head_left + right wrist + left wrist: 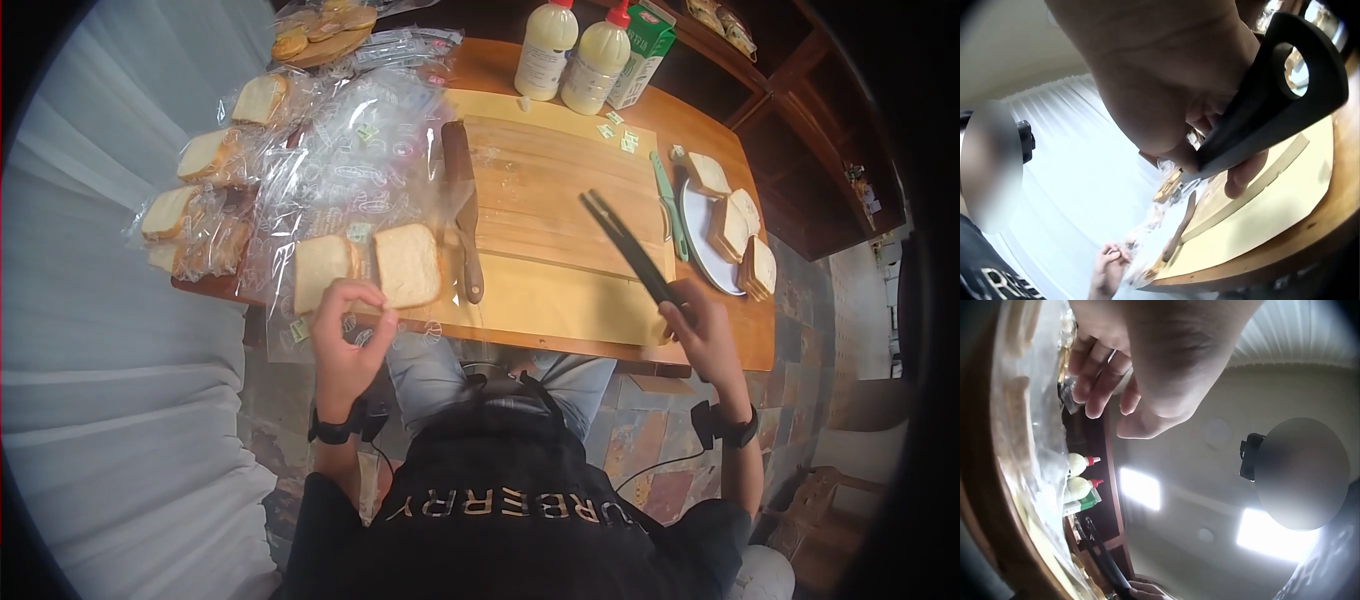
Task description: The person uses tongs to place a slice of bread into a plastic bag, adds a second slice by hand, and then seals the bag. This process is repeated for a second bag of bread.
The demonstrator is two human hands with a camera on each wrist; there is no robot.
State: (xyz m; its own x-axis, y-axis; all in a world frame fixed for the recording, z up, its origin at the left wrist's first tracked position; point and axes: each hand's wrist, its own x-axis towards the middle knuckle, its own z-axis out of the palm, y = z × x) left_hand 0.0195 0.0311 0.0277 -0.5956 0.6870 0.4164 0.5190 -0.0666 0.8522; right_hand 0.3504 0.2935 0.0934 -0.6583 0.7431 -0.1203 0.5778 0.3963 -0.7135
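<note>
Domestic interior of the kitchen or dining-room kind. A wooden counter [482,64] carries sliced bread [408,265] by the left grip [350,337], a cutting board [560,190] beyond and between both grips, and squeeze bottles [548,52] farther off. A white curtain [120,300] hangs left of the left grip; wooden shelving [775,95] and floor tiles [795,310] appear right of the right grip [705,335].
</note>
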